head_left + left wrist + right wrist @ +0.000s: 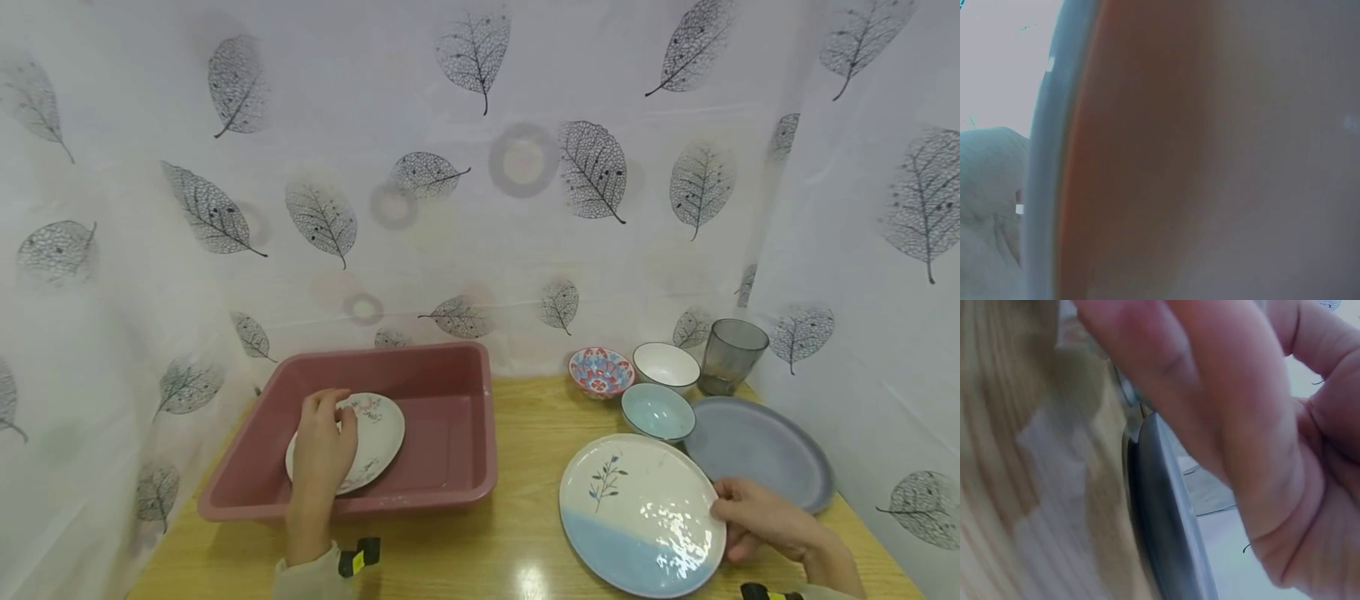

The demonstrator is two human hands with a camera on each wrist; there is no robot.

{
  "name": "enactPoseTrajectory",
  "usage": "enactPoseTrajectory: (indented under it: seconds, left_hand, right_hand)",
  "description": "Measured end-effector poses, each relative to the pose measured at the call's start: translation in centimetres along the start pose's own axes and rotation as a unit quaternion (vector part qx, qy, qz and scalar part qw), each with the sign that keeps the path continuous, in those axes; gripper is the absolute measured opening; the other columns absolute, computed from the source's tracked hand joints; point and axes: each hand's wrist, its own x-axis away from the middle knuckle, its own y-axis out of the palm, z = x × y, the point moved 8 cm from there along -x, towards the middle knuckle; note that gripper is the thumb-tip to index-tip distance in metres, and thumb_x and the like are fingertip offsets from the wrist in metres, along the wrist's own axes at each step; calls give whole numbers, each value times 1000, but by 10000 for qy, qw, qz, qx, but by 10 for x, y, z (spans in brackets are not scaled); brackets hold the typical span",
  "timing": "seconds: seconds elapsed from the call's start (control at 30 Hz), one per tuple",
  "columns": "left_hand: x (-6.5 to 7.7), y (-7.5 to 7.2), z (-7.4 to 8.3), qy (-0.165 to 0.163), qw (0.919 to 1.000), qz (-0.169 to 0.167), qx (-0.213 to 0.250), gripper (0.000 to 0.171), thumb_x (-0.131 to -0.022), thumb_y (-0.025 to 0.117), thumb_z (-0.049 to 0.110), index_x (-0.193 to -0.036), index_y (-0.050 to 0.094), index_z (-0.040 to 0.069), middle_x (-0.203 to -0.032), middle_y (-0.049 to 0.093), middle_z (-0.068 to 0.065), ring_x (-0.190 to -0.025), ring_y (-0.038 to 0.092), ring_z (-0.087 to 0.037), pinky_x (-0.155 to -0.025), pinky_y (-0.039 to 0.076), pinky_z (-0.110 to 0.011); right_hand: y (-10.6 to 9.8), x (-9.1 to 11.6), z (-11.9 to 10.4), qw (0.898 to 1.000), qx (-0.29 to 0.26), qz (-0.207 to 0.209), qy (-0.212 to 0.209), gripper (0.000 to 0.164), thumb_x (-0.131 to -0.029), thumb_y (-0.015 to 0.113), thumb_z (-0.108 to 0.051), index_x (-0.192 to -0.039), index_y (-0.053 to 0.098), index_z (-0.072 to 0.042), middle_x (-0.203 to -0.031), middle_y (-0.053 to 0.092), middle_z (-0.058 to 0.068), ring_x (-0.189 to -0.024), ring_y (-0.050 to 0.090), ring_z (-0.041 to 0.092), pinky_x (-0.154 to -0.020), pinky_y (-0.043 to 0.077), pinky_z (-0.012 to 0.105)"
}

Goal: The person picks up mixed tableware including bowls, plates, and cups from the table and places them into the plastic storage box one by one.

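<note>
A white plate [378, 437] with a pink floral pattern lies in the reddish-pink basin [453, 446]. Over its left part is my left hand [322, 446], fingers bent and thumb apart from them, with plate showing in the gap. The left wrist view is mostly filled by blurred close surfaces, with part of the hand [991, 200] at its left edge. On the right, my right hand [765, 517] pinches the right rim of a large round plate [637, 517], cream above and light blue below, with a leafy sprig. Curled right fingers [1241, 412] fill the top of the right wrist view.
Behind the large plate stand a red-and-blue patterned bowl [602, 372], a white bowl [667, 365], a pale turquoise bowl [658, 412] and a grey glass [732, 357]. A grey-blue oval plate [765, 446] lies at the right. Leaf-printed curtains [450, 250] enclose the wooden table [517, 492].
</note>
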Motion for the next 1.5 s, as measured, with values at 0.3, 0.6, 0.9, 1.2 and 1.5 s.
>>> enactPoseTrajectory:
  seconds: [0.3, 0.6, 0.9, 1.2, 1.5]
  left_hand:
    - [-1, 0, -1, -127, 9998, -133, 24, 31, -101, 47, 11, -126, 59, -3, -133, 47, -23, -108, 60, -40, -85, 51, -54]
    - [-2, 0, 0, -111, 9999, -85, 85, 31, -100, 47, 9, -125, 59, -3, -133, 48, -23, -109, 61, -40, -86, 51, -54]
    - [-2, 0, 2, -18, 9999, -72, 99, 32, -101, 47, 10, -126, 59, -4, -133, 48, -24, -106, 63, -39, -82, 53, -53]
    - [-2, -1, 3, 50, 9999, -37, 110, 31, -100, 47, 10, -126, 60, -3, -133, 48, -23, -104, 63, -38, -79, 53, -52]
    - [-1, 1, 1, -11, 9999, -103, 118, 30, -100, 48, 9, -125, 60, -2, -134, 48, -23, -106, 62, -39, -81, 52, -53]
  right_hand:
    - [6, 1, -20, 9967, -557, -407, -430, 30, -100, 41, -6, -120, 41, 17, -90, 70, 18, -75, 72, 26, -61, 60, 36]
    - [21, -6, -45, 9905, -900, -429, -950, 42, -102, 44, -3, -128, 21, 20, -102, 69, 20, -87, 71, 38, -72, 55, 59]
    - [27, -13, -55, 9919, -867, -28, -932, 77, -99, 47, -1, -140, -14, 20, -113, 60, 11, -94, 70, 29, -76, 59, 51]
    - [34, -13, -67, 9799, -1310, -445, -1439, 77, -99, 43, 4, -140, -21, 17, -116, 67, 9, -97, 70, 33, -76, 58, 52]
    - [37, -16, -76, 9768, -1470, -390, -1507, 83, -95, 44, 9, -139, -26, 19, -110, 71, 15, -94, 72, 31, -77, 59, 49]
